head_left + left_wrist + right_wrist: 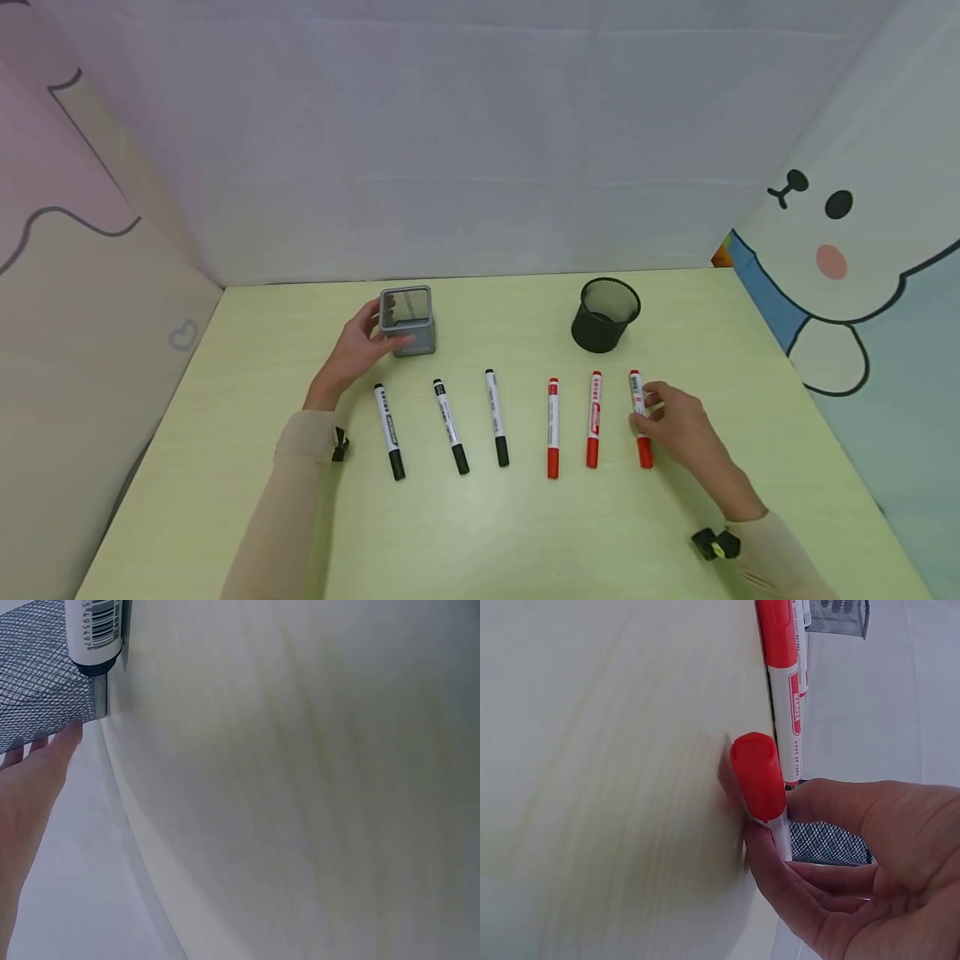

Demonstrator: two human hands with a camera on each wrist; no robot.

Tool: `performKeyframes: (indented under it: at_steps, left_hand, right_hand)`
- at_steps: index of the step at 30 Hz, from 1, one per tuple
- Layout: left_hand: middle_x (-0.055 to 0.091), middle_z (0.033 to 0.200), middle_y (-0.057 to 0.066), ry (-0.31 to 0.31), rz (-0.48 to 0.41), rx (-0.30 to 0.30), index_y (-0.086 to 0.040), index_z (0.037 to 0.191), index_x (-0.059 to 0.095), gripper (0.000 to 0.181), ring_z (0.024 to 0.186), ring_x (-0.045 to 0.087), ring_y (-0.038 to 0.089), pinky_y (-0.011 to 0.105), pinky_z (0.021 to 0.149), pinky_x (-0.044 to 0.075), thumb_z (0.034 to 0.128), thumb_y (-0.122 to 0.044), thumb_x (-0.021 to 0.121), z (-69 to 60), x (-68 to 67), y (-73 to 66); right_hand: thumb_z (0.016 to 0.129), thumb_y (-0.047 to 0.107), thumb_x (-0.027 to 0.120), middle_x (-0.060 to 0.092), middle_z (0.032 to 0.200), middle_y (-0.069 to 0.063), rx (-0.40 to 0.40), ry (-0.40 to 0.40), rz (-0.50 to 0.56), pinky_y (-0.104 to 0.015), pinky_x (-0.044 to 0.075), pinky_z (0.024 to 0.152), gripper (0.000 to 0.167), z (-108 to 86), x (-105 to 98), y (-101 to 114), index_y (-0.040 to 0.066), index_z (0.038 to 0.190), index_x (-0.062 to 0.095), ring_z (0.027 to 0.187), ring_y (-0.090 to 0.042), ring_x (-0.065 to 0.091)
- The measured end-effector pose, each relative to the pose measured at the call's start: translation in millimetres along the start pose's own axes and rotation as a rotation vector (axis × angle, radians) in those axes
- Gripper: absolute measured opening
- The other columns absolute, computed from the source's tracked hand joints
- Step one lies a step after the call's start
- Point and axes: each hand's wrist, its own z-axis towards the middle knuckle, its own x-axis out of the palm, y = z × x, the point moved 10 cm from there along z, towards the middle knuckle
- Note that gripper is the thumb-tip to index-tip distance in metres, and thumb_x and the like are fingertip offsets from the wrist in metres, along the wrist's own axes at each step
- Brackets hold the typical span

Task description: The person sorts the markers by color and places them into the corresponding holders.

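My left hand (354, 352) holds the square grey mesh pen holder (417, 340) by its left side, thumb across the front; the left wrist view shows fingers against its mesh (41, 682). At the right, my right hand (684, 427) pinches the outermost red marker (645, 454) between thumb and fingers. In the right wrist view its red cap (759, 776) points toward the camera. Two other red markers, one in the middle (593, 421) and one at the left (553, 429), lie beside it. Three black markers (390, 433) lie in a row nearer my left hand.
A round black mesh pen holder (597, 332) stands upright behind the red markers. The pale yellow table (480, 533) ends at a white cloth backdrop (480, 150). Printed cloth panels (862, 275) border both sides.
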Motion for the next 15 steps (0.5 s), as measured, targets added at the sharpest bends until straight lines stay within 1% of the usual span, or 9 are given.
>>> performKeyframes:
  at_steps: [6,12,15]
  left_hand:
    - [0.040,0.158,0.010,0.018,-0.006,-0.003,-0.011,0.161,0.030,0.087,0.150,0.032,0.025,0.041,0.121,0.028,0.0906,-0.014,0.081,-0.3,-0.1,0.1]
    - [0.038,0.158,0.009,0.030,0.016,-0.034,-0.015,0.161,0.029,0.086,0.147,0.038,0.025,0.042,0.111,0.042,0.0918,-0.018,0.080,0.3,-1.1,2.1]
    - [0.035,0.160,0.007,0.037,0.026,-0.040,-0.018,0.160,0.030,0.085,0.146,0.039,0.025,0.043,0.109,0.044,0.0921,-0.019,0.080,1.3,-1.6,3.8]
  right_hand:
    - [0.092,0.009,0.076,0.061,0.118,-0.027,0.004,0.008,0.018,-0.035,0.059,0.071,0.054,0.6,-0.4,-0.4,-0.011,0.135,0.050,0.096,-0.035,0.065]
    - [0.092,0.009,0.074,0.061,0.119,-0.028,-0.001,0.002,0.047,-0.036,0.060,0.072,0.054,-0.3,-3.5,-0.1,-0.010,0.136,0.050,0.098,-0.037,0.066]
    - [0.092,0.009,0.074,0.061,0.121,-0.028,-0.005,-0.010,0.066,-0.036,0.059,0.071,0.054,-0.8,-6.0,0.6,-0.009,0.137,0.049,0.098,-0.037,0.066]
